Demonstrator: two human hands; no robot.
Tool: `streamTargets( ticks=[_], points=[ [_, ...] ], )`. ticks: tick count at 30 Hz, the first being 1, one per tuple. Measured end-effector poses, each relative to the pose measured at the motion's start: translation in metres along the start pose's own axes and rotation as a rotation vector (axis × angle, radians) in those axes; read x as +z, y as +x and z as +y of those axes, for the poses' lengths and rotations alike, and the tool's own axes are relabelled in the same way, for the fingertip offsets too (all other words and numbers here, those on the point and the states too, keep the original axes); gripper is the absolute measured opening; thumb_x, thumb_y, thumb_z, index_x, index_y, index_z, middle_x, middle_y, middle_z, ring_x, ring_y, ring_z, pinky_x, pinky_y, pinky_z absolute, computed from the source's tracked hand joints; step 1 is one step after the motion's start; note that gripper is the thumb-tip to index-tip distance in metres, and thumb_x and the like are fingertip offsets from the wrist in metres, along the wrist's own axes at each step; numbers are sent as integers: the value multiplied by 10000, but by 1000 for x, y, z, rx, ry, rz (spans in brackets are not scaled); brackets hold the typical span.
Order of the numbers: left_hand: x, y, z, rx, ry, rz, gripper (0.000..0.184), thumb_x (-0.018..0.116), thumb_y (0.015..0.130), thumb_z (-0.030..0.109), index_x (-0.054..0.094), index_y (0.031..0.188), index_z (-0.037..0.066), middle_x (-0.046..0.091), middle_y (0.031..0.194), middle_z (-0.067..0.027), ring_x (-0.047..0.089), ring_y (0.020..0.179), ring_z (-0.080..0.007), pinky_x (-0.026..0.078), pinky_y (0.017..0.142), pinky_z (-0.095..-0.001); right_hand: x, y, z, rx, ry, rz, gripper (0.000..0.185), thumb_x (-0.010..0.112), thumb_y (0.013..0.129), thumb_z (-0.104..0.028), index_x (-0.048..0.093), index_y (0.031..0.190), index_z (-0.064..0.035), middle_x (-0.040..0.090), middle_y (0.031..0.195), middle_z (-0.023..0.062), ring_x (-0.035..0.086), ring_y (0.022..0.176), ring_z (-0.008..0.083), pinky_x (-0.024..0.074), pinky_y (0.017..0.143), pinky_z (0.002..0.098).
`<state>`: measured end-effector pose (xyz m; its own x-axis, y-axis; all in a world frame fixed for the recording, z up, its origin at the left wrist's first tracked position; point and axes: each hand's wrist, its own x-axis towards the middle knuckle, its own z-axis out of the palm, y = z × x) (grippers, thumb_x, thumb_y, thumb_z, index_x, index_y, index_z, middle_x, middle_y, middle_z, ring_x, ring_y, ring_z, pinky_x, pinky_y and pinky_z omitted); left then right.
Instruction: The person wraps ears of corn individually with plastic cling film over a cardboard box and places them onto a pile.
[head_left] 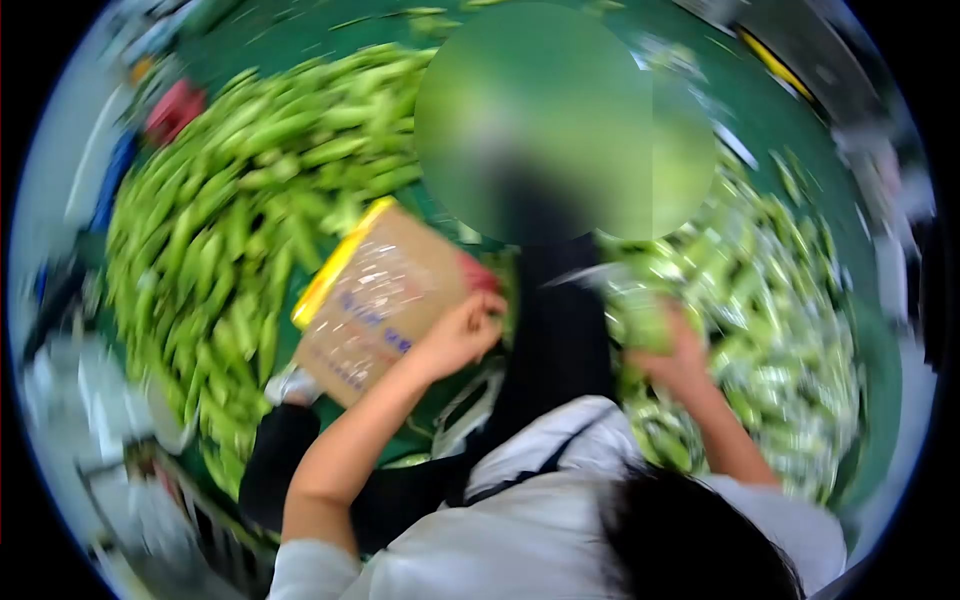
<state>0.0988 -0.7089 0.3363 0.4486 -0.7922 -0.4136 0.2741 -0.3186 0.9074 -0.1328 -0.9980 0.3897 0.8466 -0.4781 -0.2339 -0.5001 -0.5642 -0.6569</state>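
My left hand (465,332) is at the middle, over the right edge of a brown cardboard box (385,290). Its fingers are curled together beside a red patch (478,272); anything between them is too small to make out. On the right, my right hand (680,355) is closed around a clear plastic bag of green vegetables (640,315), smeared by motion. The box has blue print, a shiny clear covering and a yellow strip (335,270) along its left edge.
A large heap of loose, long green vegetables (200,260) spreads over the left. Many plastic-wrapped ones (780,330) are piled on the right. The floor (300,30) is green. My dark-trousered leg (560,340) extends between the heaps. A round blur hides the top middle.
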Motion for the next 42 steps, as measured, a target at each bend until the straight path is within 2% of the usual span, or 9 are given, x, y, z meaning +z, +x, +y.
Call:
streamTargets(
  ticks=[5,8,13,20,27,31,34,38,42],
  points=[
    [-117,49,-141,198,1153,1420,490,695,838,228,575,1228,-42,582,1239,-272,614,1058,-411,499,892,-519,-76,61,106,383,-745,590,834,767,802,-119,374,1535,-65,504,1442,247,533,1242,460,448,1036,498],
    [-44,61,-135,-39,836,746,771,704,815,291,424,1445,-53,406,1513,-284,334,1415,-501,249,1193,-546,-18,162,-12,-342,-511,539,688,710,849,-93,451,1482,-15,507,1475,199,518,1317,366,369,1126,437],
    [29,77,-138,442,704,301,575,688,788,98,566,1349,92,446,1458,-202,403,1400,-373,327,1155,-528,205,390,-194,-33,555,-505,529,654,940,-360,593,1367,-54,673,1219,76,619,1160,190,480,951,316],
    [-35,43,-177,418,210,547,369,660,842,51,653,1209,82,647,979,-123,636,769,-325,521,650,-401,522,627,-238,539,686,-304,534,658,913,-544,578,1163,-78,554,968,60,534,814,179,426,616,369],
    [-197,-12,-97,191,505,826,482,693,819,57,637,1297,80,648,1188,-157,642,1047,-365,528,896,-458,414,526,-188,265,806,-201,431,649,963,-479,594,910,-54,454,633,-7,408,491,113,299,434,271],
    [-238,2,-47,334,1405,994,797,832,730,185,506,1456,213,602,1301,-124,554,1276,-306,346,1136,-533,313,323,-207,152,548,-539,349,693,965,-325,623,1156,-42,516,721,-30,460,557,77,360,477,252],
    [-256,-24,-47,115,1267,758,847,882,642,244,530,1411,221,639,1153,-95,593,1194,-286,390,1094,-539,277,251,-205,44,842,-637,686,763,894,-135,448,1498,-46,628,939,0,582,725,116,526,679,269],
    [-246,-48,-116,-20,1053,898,730,850,717,374,566,1354,158,630,1027,-110,628,1039,-309,482,882,-421,325,234,-143,-127,-59,-241,539,774,863,-293,604,1296,-19,659,1127,157,650,1035,246,536,843,353],
    [-216,-43,-145,-161,1118,948,730,833,739,399,552,1371,163,602,1123,-104,584,1104,-299,457,923,-446,373,234,-141,-475,-287,-83,340,708,897,-332,674,1107,-66,678,990,168,658,890,387,524,829,469]
  ],
)
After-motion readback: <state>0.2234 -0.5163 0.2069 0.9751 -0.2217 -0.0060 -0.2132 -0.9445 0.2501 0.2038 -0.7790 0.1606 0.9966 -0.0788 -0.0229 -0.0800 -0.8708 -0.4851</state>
